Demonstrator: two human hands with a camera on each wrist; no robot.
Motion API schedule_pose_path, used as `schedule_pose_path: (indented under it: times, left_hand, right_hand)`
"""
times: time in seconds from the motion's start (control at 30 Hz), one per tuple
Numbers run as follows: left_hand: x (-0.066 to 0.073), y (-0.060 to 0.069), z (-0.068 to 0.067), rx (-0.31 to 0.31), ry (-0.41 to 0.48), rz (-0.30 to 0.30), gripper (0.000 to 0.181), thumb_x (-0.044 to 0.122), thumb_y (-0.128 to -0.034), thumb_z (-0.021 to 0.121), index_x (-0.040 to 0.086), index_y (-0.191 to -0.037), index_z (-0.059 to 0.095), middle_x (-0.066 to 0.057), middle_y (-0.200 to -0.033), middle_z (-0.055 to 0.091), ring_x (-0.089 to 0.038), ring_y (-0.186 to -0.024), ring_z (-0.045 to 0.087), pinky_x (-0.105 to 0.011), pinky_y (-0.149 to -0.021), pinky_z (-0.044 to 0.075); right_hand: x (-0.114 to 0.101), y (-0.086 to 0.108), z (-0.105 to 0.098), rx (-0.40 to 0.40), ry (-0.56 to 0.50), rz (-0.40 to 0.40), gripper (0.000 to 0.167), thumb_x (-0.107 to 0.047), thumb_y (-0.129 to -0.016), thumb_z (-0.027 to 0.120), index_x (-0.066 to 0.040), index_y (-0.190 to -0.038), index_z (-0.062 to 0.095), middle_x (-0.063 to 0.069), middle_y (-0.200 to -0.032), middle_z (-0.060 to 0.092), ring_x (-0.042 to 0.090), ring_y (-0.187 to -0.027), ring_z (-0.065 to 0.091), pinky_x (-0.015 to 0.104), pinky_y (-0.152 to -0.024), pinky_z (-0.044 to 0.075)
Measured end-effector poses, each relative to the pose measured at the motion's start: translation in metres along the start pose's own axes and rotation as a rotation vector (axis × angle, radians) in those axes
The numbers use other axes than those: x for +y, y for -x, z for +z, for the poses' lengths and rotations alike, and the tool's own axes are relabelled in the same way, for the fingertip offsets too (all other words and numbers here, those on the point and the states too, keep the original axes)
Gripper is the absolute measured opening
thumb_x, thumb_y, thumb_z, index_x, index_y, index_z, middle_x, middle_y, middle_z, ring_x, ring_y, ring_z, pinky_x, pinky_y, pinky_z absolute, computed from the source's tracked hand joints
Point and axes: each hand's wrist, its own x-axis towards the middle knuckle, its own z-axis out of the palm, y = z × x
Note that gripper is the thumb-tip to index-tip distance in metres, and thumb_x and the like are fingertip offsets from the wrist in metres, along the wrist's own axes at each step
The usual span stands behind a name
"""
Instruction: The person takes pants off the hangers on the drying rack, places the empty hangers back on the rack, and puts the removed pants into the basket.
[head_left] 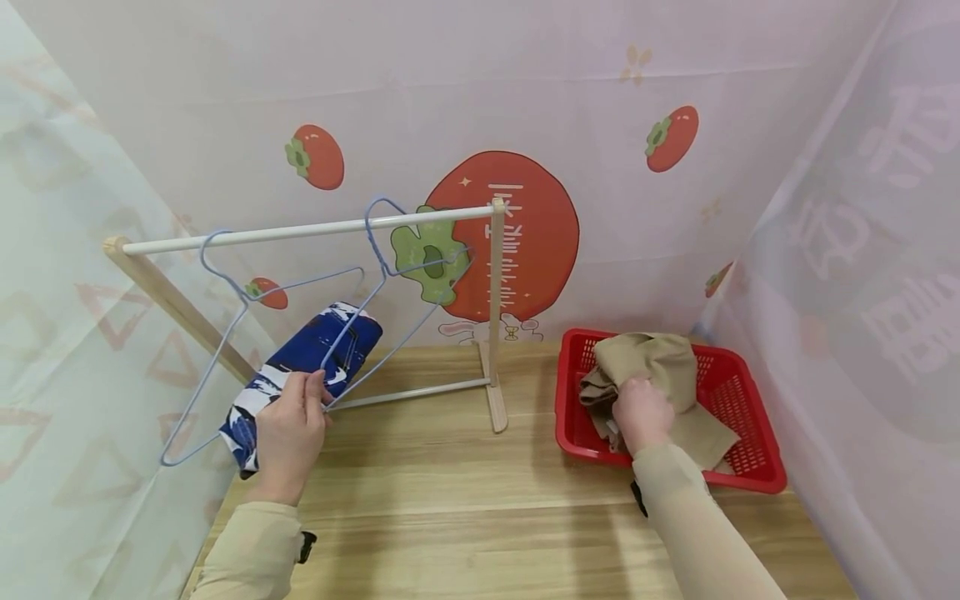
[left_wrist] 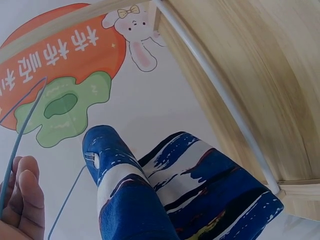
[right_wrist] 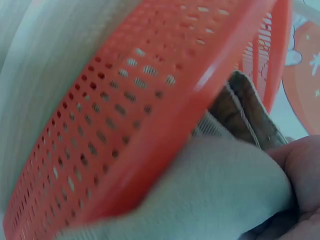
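My left hand (head_left: 288, 421) pinches the lower corner of the right-hand blue wire hanger (head_left: 385, 265), which hangs from the white rail of a small rack. Beside it, a second blue hanger (head_left: 244, 297) carries a folded blue-and-white patterned garment (head_left: 300, 354). The left wrist view shows this garment (left_wrist: 215, 185) draped close to my curled fingers. Over on the right, my right hand (head_left: 643, 412) grips a bunched beige garment (head_left: 667, 367) inside a red basket (head_left: 753, 408). Cloth hides part of my right fingers in the right wrist view.
The rack has wooden posts (head_left: 496, 292), a top rail (head_left: 307, 230) and a lower rail (head_left: 420, 392). It stands on a wood-grain table (head_left: 450, 500). Printed cloth walls (head_left: 525, 92) enclose the back and both sides, with the basket close to the right wall.
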Motion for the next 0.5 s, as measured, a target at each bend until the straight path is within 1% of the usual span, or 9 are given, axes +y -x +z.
schedule_pose_path:
  times: [0.07,0.13,0.23,0.3,0.33,0.43,0.5]
  left_hand:
    - [0.0,0.0,0.0,0.001,0.001,0.001,0.02,0.005,-0.1038,0.059,0.002,-0.085,0.057,-0.008,-0.06,0.062,-0.017,-0.042,0.055,-0.017,-0.039,0.036]
    - [0.0,0.0,0.0,0.001,0.002,0.002,0.019,0.005,-0.1034,0.059,0.002,-0.085,0.057,-0.008,-0.061,0.063,-0.016,-0.042,0.056,-0.017,-0.039,0.037]
    - [0.0,0.001,-0.001,0.003,0.005,0.008,0.019,0.004,-0.1031,0.059,0.002,-0.084,0.057,-0.008,-0.062,0.063,-0.016,-0.043,0.057,-0.017,-0.039,0.037]
    - [0.0,0.001,-0.001,-0.001,0.006,0.006,0.019,0.004,-0.1033,0.059,0.002,-0.085,0.057,-0.008,-0.063,0.064,-0.017,-0.043,0.057,-0.016,-0.039,0.038]
    - [0.0,0.002,-0.002,-0.003,0.006,0.005,0.019,0.004,-0.1034,0.059,0.002,-0.085,0.056,-0.008,-0.063,0.064,-0.017,-0.043,0.057,-0.016,-0.039,0.038]
    - [-0.001,0.002,-0.002,-0.003,0.004,0.007,0.019,0.005,-0.1035,0.059,0.002,-0.085,0.056,-0.008,-0.064,0.064,-0.017,-0.044,0.058,-0.016,-0.039,0.039]
    - [-0.001,0.003,-0.002,0.005,0.002,0.016,0.019,0.004,-0.1031,0.059,0.002,-0.085,0.056,-0.008,-0.063,0.064,-0.018,-0.043,0.058,-0.016,-0.039,0.039]
  right_hand:
    - [-0.004,0.001,0.005,0.022,0.022,-0.019,0.049,-0.003,-0.098,0.048,0.028,-0.135,0.039,0.037,-0.096,0.067,0.05,-0.081,0.068,0.061,-0.065,0.057]
    - [-0.007,0.002,0.011,0.054,0.038,-0.038,0.045,-0.001,-0.1,0.044,0.028,-0.134,0.04,0.037,-0.091,0.067,0.051,-0.08,0.067,0.062,-0.063,0.056]
    - [-0.011,0.004,0.02,0.141,0.032,-0.069,0.038,0.004,-0.101,0.039,0.029,-0.131,0.041,0.037,-0.087,0.067,0.052,-0.076,0.067,0.062,-0.06,0.056]
    - [-0.014,0.005,0.027,0.211,0.019,-0.092,0.037,0.007,-0.099,0.039,0.029,-0.129,0.04,0.037,-0.082,0.066,0.052,-0.073,0.067,0.06,-0.058,0.056]
    - [-0.015,0.006,0.03,0.246,0.004,-0.101,0.038,0.007,-0.097,0.043,0.028,-0.129,0.04,0.038,-0.085,0.065,0.052,-0.071,0.067,0.06,-0.056,0.056]
    - [-0.022,0.008,0.038,0.351,-0.023,-0.136,0.04,0.008,-0.093,0.049,0.026,-0.128,0.043,0.042,-0.1,0.064,0.051,-0.067,0.067,0.058,-0.054,0.056]
    - [-0.027,0.011,0.042,0.399,-0.046,-0.166,0.041,0.007,-0.092,0.052,0.026,-0.128,0.045,0.043,-0.108,0.062,0.052,-0.064,0.066,0.059,-0.053,0.056]
